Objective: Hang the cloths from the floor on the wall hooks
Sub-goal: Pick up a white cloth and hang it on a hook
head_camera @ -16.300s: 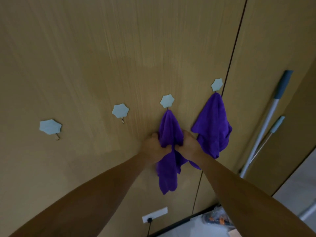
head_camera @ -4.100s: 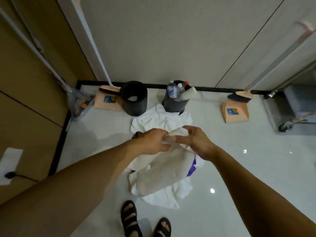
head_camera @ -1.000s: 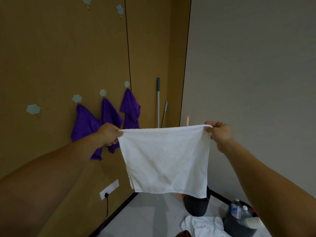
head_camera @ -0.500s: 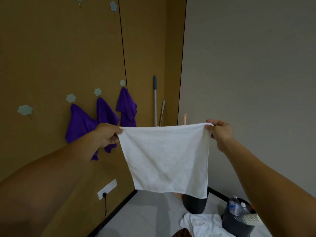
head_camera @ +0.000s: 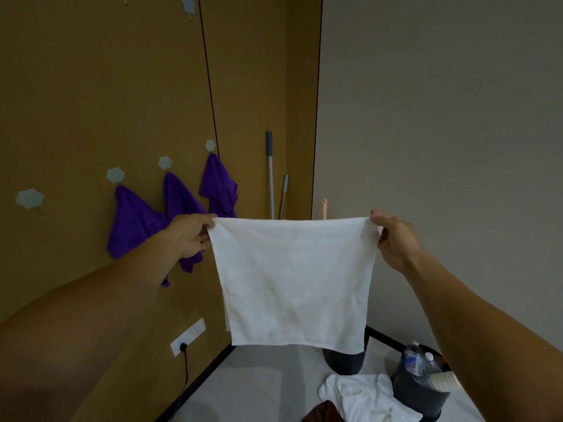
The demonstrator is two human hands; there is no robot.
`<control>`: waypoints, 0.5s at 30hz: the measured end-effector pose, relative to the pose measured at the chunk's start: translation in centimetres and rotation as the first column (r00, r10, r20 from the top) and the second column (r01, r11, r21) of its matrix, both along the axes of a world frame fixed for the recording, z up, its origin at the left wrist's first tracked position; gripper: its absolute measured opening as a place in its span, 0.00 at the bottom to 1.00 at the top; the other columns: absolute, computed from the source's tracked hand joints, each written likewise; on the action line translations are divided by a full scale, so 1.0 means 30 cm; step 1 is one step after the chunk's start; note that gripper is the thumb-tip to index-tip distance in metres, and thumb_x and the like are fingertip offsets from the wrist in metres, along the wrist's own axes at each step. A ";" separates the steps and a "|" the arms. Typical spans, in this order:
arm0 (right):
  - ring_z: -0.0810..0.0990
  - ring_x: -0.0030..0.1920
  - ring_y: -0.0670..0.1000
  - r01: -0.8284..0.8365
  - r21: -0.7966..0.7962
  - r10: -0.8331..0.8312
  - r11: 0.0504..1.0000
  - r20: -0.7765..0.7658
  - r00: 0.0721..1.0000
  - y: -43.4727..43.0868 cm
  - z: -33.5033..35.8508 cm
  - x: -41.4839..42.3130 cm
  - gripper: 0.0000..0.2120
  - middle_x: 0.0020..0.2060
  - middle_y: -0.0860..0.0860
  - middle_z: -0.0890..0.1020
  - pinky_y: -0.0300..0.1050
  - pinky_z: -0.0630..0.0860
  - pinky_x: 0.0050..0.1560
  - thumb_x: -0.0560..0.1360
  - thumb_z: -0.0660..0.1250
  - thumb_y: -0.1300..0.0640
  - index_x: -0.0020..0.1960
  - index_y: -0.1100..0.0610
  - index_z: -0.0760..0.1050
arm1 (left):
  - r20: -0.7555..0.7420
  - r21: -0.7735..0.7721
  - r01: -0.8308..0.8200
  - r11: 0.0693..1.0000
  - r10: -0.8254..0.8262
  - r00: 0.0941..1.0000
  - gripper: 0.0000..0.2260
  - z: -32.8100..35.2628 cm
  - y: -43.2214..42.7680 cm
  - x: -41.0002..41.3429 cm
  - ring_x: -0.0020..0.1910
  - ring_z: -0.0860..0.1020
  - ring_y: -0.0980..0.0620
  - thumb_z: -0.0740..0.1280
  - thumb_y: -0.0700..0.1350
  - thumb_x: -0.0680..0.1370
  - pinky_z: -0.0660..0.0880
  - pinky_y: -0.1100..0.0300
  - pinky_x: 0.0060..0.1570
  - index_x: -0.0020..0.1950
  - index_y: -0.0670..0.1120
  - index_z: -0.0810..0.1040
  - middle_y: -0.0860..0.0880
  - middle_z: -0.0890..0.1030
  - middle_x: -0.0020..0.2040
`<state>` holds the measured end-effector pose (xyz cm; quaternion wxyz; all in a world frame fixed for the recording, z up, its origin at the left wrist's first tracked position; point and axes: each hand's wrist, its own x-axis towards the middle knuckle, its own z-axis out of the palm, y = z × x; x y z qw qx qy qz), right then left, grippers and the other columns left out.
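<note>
Wood-toned wall panels (head_camera: 91, 86) fill the left of the view and meet a plain grey wall at the corner, where two mop handles (head_camera: 269, 175) lean. Three purple cloths (head_camera: 134, 220) hang from pale star-shaped wall hooks; one more hook (head_camera: 30, 198) in that row, farthest left, is empty. The left hand (head_camera: 189, 236) and right hand (head_camera: 393, 239) each pinch a top corner of a white cloth (head_camera: 292, 281), closed on it and holding its top edge taut and level so it hangs flat. The free hook lies to the left of the cloth and slightly above it, so the left hand is the nearer one. More white cloths (head_camera: 362, 394) lie on the floor beside a black bin (head_camera: 417, 391) holding bottles; their labels are too small to read.
</note>
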<state>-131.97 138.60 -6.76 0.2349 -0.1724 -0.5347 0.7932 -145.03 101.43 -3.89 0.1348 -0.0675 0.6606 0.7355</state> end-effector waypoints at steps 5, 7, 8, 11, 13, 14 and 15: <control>0.78 0.50 0.46 0.062 0.069 -0.061 0.996 -0.029 0.998 -0.004 0.002 0.001 0.16 0.54 0.53 0.80 0.37 0.74 0.48 0.74 0.67 0.68 0.62 0.63 0.76 | 0.016 -0.121 0.073 0.990 -0.071 0.997 0.15 0.005 0.005 0.009 0.45 0.77 0.46 0.57 0.33 0.69 0.72 0.53 0.38 0.52 0.39 0.77 0.45 0.78 0.49; 0.79 0.52 0.51 0.085 0.163 -0.086 0.983 -0.005 0.996 0.000 -0.001 -0.002 0.16 0.54 0.54 0.80 0.40 0.75 0.52 0.74 0.68 0.69 0.61 0.63 0.77 | 0.007 -0.231 0.155 0.960 -0.158 0.987 0.12 0.015 -0.001 0.018 0.39 0.72 0.49 0.56 0.34 0.68 0.67 0.57 0.34 0.48 0.38 0.74 0.46 0.76 0.45; 0.79 0.52 0.52 0.091 0.222 -0.097 0.971 0.015 0.995 0.001 -0.002 -0.003 0.16 0.53 0.54 0.80 0.41 0.75 0.53 0.73 0.69 0.69 0.60 0.63 0.77 | 0.010 -0.284 0.209 0.936 -0.215 0.976 0.11 0.020 -0.005 0.022 0.37 0.69 0.50 0.56 0.34 0.67 0.65 0.58 0.32 0.46 0.39 0.72 0.46 0.75 0.44; 0.80 0.47 0.51 0.042 0.457 -0.101 0.888 0.105 0.989 -0.005 -0.009 -0.004 0.13 0.49 0.54 0.81 0.38 0.75 0.45 0.72 0.71 0.68 0.56 0.61 0.79 | 0.022 -0.417 0.307 0.856 -0.328 0.944 0.03 0.031 -0.013 0.026 0.36 0.69 0.52 0.60 0.36 0.66 0.65 0.60 0.31 0.38 0.43 0.69 0.47 0.72 0.39; 0.80 0.44 0.51 -0.009 0.612 -0.123 0.791 0.173 0.977 -0.009 -0.015 -0.008 0.10 0.47 0.54 0.81 0.39 0.75 0.43 0.72 0.71 0.66 0.52 0.60 0.80 | 0.003 -0.527 0.305 0.793 -0.358 0.934 0.06 0.027 -0.017 0.017 0.39 0.73 0.51 0.68 0.37 0.69 0.68 0.60 0.34 0.34 0.44 0.72 0.48 0.75 0.39; 0.80 0.44 0.52 -0.029 0.677 -0.152 0.735 0.207 0.966 -0.011 -0.017 -0.013 0.08 0.46 0.55 0.82 0.42 0.76 0.44 0.73 0.71 0.65 0.52 0.60 0.80 | -0.023 -0.571 0.287 0.769 -0.365 0.931 0.08 0.023 -0.017 0.012 0.41 0.75 0.50 0.72 0.38 0.69 0.69 0.60 0.35 0.35 0.44 0.74 0.47 0.77 0.40; 0.80 0.44 0.53 -0.043 0.729 -0.189 0.684 0.234 0.954 -0.014 -0.018 -0.018 0.06 0.46 0.56 0.82 0.45 0.77 0.45 0.73 0.71 0.64 0.50 0.61 0.80 | -0.062 -0.610 0.246 0.753 -0.356 0.932 0.10 0.018 -0.016 0.010 0.42 0.76 0.49 0.76 0.41 0.68 0.70 0.60 0.36 0.36 0.44 0.74 0.47 0.78 0.40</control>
